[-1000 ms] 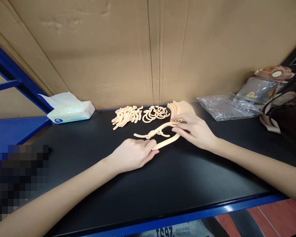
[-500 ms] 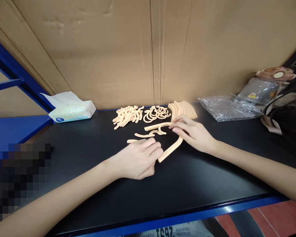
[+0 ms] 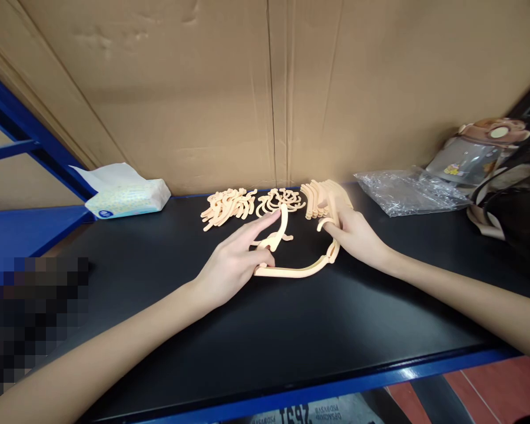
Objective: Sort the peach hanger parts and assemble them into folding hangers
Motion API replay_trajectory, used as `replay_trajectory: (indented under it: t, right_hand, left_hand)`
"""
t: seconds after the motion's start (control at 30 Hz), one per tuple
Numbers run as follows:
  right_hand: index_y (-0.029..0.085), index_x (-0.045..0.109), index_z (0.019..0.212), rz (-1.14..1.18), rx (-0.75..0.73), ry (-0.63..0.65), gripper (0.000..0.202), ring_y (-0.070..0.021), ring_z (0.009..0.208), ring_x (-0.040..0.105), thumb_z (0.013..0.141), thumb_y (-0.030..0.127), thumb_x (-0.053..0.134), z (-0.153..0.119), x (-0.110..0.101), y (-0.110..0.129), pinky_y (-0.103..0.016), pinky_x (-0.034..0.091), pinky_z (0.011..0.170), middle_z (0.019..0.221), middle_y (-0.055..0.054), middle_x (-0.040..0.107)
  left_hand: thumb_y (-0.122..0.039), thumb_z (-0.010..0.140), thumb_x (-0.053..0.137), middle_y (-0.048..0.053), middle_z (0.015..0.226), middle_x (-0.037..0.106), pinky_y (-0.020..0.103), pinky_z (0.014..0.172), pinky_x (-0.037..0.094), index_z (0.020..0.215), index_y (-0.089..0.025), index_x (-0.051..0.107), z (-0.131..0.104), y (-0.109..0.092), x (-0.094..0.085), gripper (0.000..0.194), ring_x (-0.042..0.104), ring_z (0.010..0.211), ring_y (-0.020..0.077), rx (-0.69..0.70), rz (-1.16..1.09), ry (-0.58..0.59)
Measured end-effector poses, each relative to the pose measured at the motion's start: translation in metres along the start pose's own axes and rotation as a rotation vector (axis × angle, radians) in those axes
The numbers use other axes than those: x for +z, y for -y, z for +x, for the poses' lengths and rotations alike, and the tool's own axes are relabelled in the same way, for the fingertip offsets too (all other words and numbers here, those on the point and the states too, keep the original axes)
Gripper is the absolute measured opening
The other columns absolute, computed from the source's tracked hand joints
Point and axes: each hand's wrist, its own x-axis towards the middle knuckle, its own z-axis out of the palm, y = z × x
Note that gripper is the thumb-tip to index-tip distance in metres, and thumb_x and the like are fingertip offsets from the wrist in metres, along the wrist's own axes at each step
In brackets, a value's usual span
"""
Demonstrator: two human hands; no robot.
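Observation:
My left hand (image 3: 229, 265) is closed on the near end of a long curved beige strip (image 3: 298, 272). A smaller curved beige piece (image 3: 281, 227) stands up at its fingertips. My right hand (image 3: 355, 232) grips another long beige strip (image 3: 333, 203), which meets the first strip at a joint (image 3: 331, 257). A short hooked end (image 3: 324, 222) shows by its thumb. Between the hands, a small beige piece (image 3: 288, 238) is partly hidden behind the left fingers.
Behind the hands lie a pile of beige curved pieces (image 3: 227, 206), a heap of thin hooks (image 3: 280, 201) and stacked long strips (image 3: 320, 197). A tissue pack (image 3: 130, 197) is at left. A clear plastic bag (image 3: 410, 191), a bottle (image 3: 468, 156) and a dark bag (image 3: 512, 203) are at right.
The joined strips have been turned and lifted on the right side. My right hand has closed around one strip; my left now holds the other strip's end, with a small piece raised.

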Motion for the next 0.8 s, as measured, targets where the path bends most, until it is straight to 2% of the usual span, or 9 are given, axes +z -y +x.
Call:
replay_trajectory:
  t: [0.03, 0.1, 0.17, 0.23, 0.27, 0.43, 0.6, 0.7, 0.8]
  right_hand:
    - [0.019, 0.050, 0.111, -0.019, 0.005, 0.005, 0.032, -0.0160, 0.051, 0.045, 0.079, 0.024, 0.045, 0.000, 0.000, 0.000, -0.028, 0.036, 0.054, 0.056, 0.006, 0.042]
    - [0.020, 0.050, 0.116, -0.045, 0.016, 0.028, 0.039, -0.0164, 0.050, 0.046, 0.078, 0.023, 0.044, 0.001, 0.000, 0.001, -0.028, 0.036, 0.055, 0.054, 0.006, 0.042]
    - [0.020, 0.049, 0.120, -0.073, 0.029, 0.040, 0.043, -0.0169, 0.050, 0.046, 0.078, 0.022, 0.044, 0.000, 0.000, 0.001, -0.028, 0.036, 0.055, 0.053, 0.006, 0.042]
    - [0.019, 0.049, 0.122, -0.098, 0.034, 0.038, 0.045, -0.0177, 0.051, 0.047, 0.078, 0.022, 0.043, 0.000, 0.000, 0.000, -0.029, 0.036, 0.056, 0.054, 0.006, 0.044]
    - [0.019, 0.049, 0.122, -0.110, 0.037, 0.036, 0.045, -0.0180, 0.051, 0.047, 0.077, 0.022, 0.043, 0.000, 0.000, -0.001, -0.029, 0.036, 0.056, 0.054, 0.005, 0.045]
    - [0.019, 0.052, 0.116, -0.072, 0.054, 0.002, 0.041, -0.0186, 0.054, 0.049, 0.076, 0.022, 0.044, 0.004, 0.001, -0.008, -0.030, 0.037, 0.058, 0.058, 0.003, 0.050]
    - [0.020, 0.053, 0.106, 0.141, 0.051, -0.066, 0.032, -0.0170, 0.061, 0.050, 0.076, 0.023, 0.043, 0.009, 0.003, -0.014, -0.031, 0.040, 0.062, 0.067, 0.002, 0.055]
    - [0.020, 0.054, 0.101, 0.250, 0.041, -0.076, 0.027, -0.0153, 0.059, 0.047, 0.076, 0.025, 0.043, 0.010, 0.005, -0.015, -0.030, 0.039, 0.061, 0.067, 0.002, 0.053]
    - [0.020, 0.056, 0.098, 0.272, 0.028, -0.051, 0.024, -0.0152, 0.063, 0.049, 0.079, 0.029, 0.044, 0.011, 0.007, -0.015, -0.031, 0.041, 0.064, 0.073, 0.000, 0.057]
  left_hand:
    - [-0.001, 0.088, 0.042, 0.004, 0.149, 0.037, 0.034, 0.099, 0.047, 0.075, -0.018, 0.065, -0.001, 0.001, 0.000, 0.032, 0.049, 0.126, 0.0218, -0.044, -0.062, 0.000]
    - [-0.001, 0.088, 0.041, 0.006, 0.138, 0.049, 0.029, 0.089, 0.051, 0.076, -0.018, 0.065, 0.000, 0.001, 0.000, 0.032, 0.058, 0.112, 0.0181, -0.095, -0.138, 0.049]
    - [0.000, 0.087, 0.039, 0.005, 0.115, 0.063, 0.027, 0.081, 0.051, 0.074, -0.018, 0.062, 0.002, 0.000, 0.001, 0.032, 0.060, 0.101, 0.0168, -0.080, -0.145, 0.129]
    - [0.001, 0.085, 0.036, 0.003, 0.098, 0.065, 0.027, 0.075, 0.048, 0.072, -0.019, 0.058, 0.003, -0.001, 0.002, 0.032, 0.058, 0.094, 0.0165, -0.042, -0.103, 0.216]
    - [0.001, 0.084, 0.034, 0.003, 0.097, 0.064, 0.027, 0.074, 0.047, 0.073, -0.019, 0.056, 0.004, -0.002, 0.003, 0.032, 0.057, 0.092, 0.0164, -0.027, -0.079, 0.255]
    - [0.000, 0.083, 0.030, 0.007, 0.110, 0.058, 0.029, 0.076, 0.046, 0.089, -0.019, 0.051, 0.004, -0.005, 0.002, 0.029, 0.056, 0.097, 0.0179, -0.008, 0.005, 0.377]
    - [-0.010, 0.080, 0.040, 0.010, 0.123, 0.051, 0.032, 0.084, 0.046, 0.097, -0.019, 0.052, 0.004, -0.007, -0.001, 0.023, 0.051, 0.116, 0.0230, 0.044, -0.011, 0.379]
    - [-0.025, 0.088, 0.047, 0.008, 0.114, 0.057, 0.031, 0.079, 0.047, 0.091, -0.019, 0.054, 0.004, -0.008, 0.001, 0.009, 0.056, 0.107, 0.0219, 0.045, 0.044, 0.348]
    - [-0.034, 0.092, 0.048, 0.007, 0.111, 0.061, 0.029, 0.074, 0.049, 0.087, -0.019, 0.053, 0.004, -0.007, 0.003, 0.017, 0.061, 0.099, 0.0206, 0.091, 0.127, 0.312]
